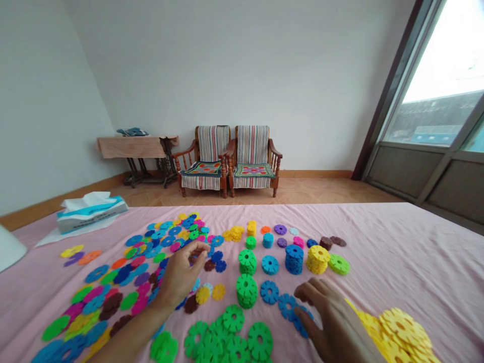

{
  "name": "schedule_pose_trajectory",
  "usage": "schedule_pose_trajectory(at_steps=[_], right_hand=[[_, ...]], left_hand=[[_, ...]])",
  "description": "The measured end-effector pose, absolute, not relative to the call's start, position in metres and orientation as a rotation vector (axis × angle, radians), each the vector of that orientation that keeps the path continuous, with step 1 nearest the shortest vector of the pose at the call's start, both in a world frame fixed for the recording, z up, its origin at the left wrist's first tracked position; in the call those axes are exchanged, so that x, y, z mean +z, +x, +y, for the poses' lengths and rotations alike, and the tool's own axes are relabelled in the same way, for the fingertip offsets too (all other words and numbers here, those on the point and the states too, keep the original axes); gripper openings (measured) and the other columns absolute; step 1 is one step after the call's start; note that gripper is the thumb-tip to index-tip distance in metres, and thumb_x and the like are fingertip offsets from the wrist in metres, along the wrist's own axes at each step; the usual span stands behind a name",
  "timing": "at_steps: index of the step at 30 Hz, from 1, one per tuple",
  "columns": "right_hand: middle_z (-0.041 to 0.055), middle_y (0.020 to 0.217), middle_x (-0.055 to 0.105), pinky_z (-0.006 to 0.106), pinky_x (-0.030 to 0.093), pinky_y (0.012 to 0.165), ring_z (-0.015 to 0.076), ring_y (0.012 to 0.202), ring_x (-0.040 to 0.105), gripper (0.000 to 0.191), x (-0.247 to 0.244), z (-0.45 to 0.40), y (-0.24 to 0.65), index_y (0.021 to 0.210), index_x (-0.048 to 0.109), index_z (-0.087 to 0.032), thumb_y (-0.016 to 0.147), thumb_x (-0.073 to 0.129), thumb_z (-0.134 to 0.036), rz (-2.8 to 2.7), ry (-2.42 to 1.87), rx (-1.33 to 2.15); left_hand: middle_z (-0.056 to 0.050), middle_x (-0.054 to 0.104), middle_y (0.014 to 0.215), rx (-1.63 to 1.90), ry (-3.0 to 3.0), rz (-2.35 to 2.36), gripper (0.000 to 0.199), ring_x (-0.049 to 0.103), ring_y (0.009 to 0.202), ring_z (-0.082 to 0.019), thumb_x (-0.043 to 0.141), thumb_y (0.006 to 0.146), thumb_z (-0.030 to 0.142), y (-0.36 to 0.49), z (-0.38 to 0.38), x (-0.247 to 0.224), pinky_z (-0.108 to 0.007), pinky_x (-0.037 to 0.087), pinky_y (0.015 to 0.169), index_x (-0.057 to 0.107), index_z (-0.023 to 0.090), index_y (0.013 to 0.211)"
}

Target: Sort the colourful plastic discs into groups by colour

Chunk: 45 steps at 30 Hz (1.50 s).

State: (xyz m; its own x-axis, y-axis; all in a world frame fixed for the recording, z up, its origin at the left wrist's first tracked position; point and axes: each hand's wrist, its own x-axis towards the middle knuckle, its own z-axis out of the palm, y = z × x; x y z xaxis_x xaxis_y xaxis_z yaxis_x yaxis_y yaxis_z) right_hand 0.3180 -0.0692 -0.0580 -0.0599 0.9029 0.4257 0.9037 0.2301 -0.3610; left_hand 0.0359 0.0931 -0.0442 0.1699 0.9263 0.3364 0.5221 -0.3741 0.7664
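Observation:
My left hand [183,272] hovers over the right part of a mixed heap of coloured notched plastic discs [130,272]. Its fingers are loosely curled, thumb a little apart, and I see no disc in them. My right hand [327,315] has its fingers apart at a few overlapping large blue discs [288,306]; its thumb appears to touch one of them. Between the hands stand two green disc stacks [246,292]. Farther back are a blue stack [294,259], a yellow stack [318,260] and a single blue disc [269,264].
Loose green discs [227,338] lie at the front, and a yellow disc pile [404,333] at the front right. Small stacks and single discs line the back. A tissue box [91,213] is on the pink cloth [378,242]. Two chairs [253,156] stand beyond.

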Motion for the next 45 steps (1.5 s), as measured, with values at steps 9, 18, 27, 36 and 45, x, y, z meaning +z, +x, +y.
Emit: schedule_pose_trajectory(at_steps=[9, 18, 27, 36, 45], right_hand=[[0.0071, 0.095, 0.065, 0.033, 0.054, 0.074, 0.0210, 0.086, 0.063, 0.019, -0.064, -0.071, 0.314, 0.099, 0.062, -0.022, 0.082, 0.054, -0.020, -2.036, -1.684, 0.022], [0.0084, 0.131, 0.059, 0.049, 0.054, 0.080, 0.0341, 0.112, 0.058, 0.045, -0.059, -0.059, 0.302, 0.125, 0.058, -0.023, 0.082, 0.059, -0.039, -2.458, -1.574, -0.322], [0.0019, 0.127, 0.062, 0.038, 0.049, 0.081, 0.0256, 0.109, 0.061, 0.039, -0.069, -0.063, 0.310, 0.121, 0.058, -0.026, 0.084, 0.058, -0.040, -2.427, -1.516, -0.410], [0.0020, 0.123, 0.065, 0.040, 0.045, 0.080, 0.0273, 0.104, 0.063, 0.047, -0.065, -0.059, 0.308, 0.119, 0.059, -0.024, 0.076, 0.067, -0.041, -2.502, -1.312, -0.540], [-0.0012, 0.112, 0.071, 0.039, 0.045, 0.081, 0.0230, 0.096, 0.068, 0.038, -0.055, -0.066, 0.315, 0.107, 0.061, -0.028, 0.071, 0.059, -0.016, -2.507, -1.382, -0.445]], left_hand=[[-0.003, 0.075, 0.086, 1.076, 2.149, 1.494, 0.023, 0.069, 0.081, -0.021, 0.049, 0.078, 0.036, 0.027, 0.104, -0.051, -0.031, 0.053, 0.074, 0.066, 0.022, 0.082], [-0.001, 0.075, 0.084, 1.078, 2.205, 1.488, 0.021, 0.070, 0.078, -0.020, 0.049, 0.078, 0.033, 0.028, 0.098, -0.052, -0.029, 0.053, 0.071, 0.067, 0.023, 0.080], [-0.001, 0.076, 0.084, 1.082, 2.193, 1.507, 0.021, 0.070, 0.078, -0.020, 0.049, 0.078, 0.034, 0.030, 0.096, -0.051, -0.028, 0.053, 0.071, 0.068, 0.023, 0.079], [-0.001, 0.076, 0.082, 1.077, 2.176, 1.517, 0.021, 0.070, 0.075, -0.021, 0.050, 0.077, 0.035, 0.029, 0.096, -0.050, -0.030, 0.053, 0.072, 0.068, 0.024, 0.077], [-0.001, 0.076, 0.082, 1.080, 2.168, 1.510, 0.021, 0.070, 0.077, -0.021, 0.051, 0.077, 0.035, 0.030, 0.096, -0.049, -0.029, 0.054, 0.073, 0.068, 0.023, 0.077]])
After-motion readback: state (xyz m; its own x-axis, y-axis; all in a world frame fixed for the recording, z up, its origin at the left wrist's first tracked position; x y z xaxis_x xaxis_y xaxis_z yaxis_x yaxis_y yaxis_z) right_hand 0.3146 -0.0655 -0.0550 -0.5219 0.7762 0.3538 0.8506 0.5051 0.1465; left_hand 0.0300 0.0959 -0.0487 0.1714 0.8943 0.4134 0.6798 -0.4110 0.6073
